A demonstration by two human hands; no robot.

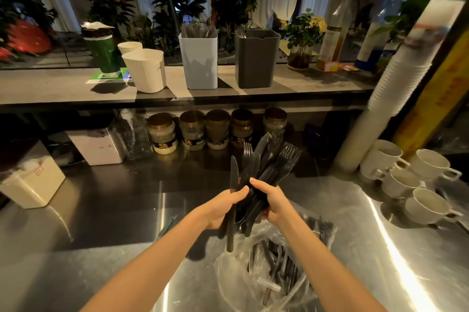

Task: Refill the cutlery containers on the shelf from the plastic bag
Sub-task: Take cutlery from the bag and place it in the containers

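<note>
**Both hands around a bundle of black cutlery**

Above the shiny steel counter, the person holds a bundle of black plastic knives and forks upright between both hands. The left hand is curled closed around the handles from one side, its fingers wrapped over a long knife that sticks out below the grip. The right hand is closed on the same bundle from the other side, thumb up across the top. Fork tines and knife tips fan out above the two hands.

Directly beneath the hands, on the counter, lies a crumpled clear plastic bag, open at the top, with more black cutlery lying inside it.

On the grey shelf behind the counter stand the containers. A tall pale-blue rectangular container has dark cutlery handles poking above its rim. Just beside it to the right is a dark grey rectangular container, with a few pieces showing at its back left corner. Further left sits a white tapered plastic container, with a second white cup behind it and a green paper cup alongside.

Under the shelf runs a row of brown-lidded jars. At the right edge of the counter, white ceramic mugs cluster near a leaning stack of white paper cups.
</note>
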